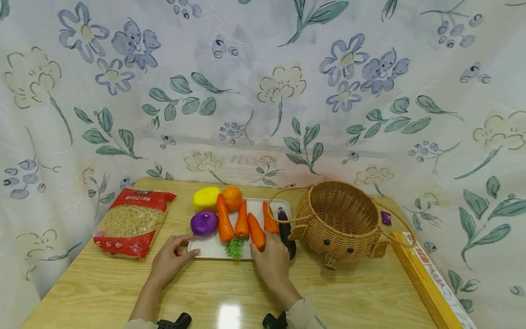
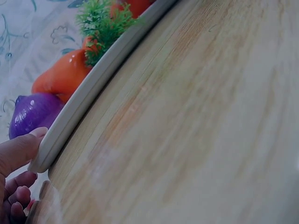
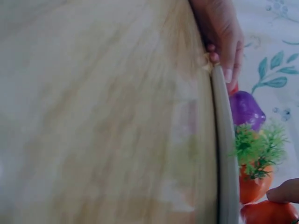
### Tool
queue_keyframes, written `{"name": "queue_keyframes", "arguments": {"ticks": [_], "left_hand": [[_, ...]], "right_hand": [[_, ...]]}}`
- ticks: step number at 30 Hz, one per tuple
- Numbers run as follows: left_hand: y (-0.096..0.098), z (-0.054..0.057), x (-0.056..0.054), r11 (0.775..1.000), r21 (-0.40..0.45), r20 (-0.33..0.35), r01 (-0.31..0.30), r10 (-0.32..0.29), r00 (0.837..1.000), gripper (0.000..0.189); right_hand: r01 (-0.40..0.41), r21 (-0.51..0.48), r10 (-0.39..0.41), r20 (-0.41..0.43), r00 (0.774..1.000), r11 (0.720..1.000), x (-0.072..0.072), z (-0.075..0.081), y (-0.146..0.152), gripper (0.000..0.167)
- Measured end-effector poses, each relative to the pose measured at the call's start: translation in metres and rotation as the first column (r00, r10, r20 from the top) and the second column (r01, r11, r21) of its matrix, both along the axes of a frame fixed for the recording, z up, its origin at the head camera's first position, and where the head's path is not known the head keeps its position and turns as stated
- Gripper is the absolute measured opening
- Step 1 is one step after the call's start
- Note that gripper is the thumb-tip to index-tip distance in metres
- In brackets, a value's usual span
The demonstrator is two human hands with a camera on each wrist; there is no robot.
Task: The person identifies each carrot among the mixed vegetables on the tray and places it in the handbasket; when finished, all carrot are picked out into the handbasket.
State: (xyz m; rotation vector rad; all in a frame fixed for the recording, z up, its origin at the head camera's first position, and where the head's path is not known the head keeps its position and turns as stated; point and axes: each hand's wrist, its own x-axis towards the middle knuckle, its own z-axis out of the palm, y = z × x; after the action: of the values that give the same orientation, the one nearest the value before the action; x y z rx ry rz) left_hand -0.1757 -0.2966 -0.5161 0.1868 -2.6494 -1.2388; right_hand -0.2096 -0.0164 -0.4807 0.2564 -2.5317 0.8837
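A white tray (image 1: 197, 253) lies on the table with several orange carrots (image 1: 224, 218), a purple onion (image 1: 204, 223), a yellow fruit or vegetable (image 1: 206, 198), an orange (image 1: 232, 198) and a dark eggplant (image 1: 287, 234). My left hand (image 1: 171, 259) pinches the tray's near left corner, thumb over the rim and fingers curled outside it, as the left wrist view shows. The right hand (image 1: 272, 260) grips the lower end of a carrot (image 1: 256, 232) near the front right, its thumb on the carrot's left side. That carrot's leafy end is hidden behind the hand.
A red bag of pasta (image 1: 129, 223) lies left of the tray. At the right stands a wicker basket (image 1: 328, 228), its loop handle overlapping the tray. A small purple packet (image 1: 386, 218) and a long pasta box (image 1: 431, 283) lie further right. A floral curtain (image 1: 246, 114) hangs behind.
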Motion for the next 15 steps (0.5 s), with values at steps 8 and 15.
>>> {"name": "queue_keyframes", "arguments": {"ticks": [8,15], "left_hand": [[-0.001,-0.001,-0.001,1.0,-0.013,0.007,0.002,-0.001,1.0,0.046],[-0.001,-0.001,-0.002,1.0,-0.022,0.011,0.002,-0.002,1.0,0.046]], "right_hand": [[-0.128,-0.136,0.123,-0.043,0.991,0.982,0.012,0.021,0.023,0.042],[-0.281,-0.134,0.279,-0.029,0.96,0.95,0.018,0.037,0.044,0.043]]}}
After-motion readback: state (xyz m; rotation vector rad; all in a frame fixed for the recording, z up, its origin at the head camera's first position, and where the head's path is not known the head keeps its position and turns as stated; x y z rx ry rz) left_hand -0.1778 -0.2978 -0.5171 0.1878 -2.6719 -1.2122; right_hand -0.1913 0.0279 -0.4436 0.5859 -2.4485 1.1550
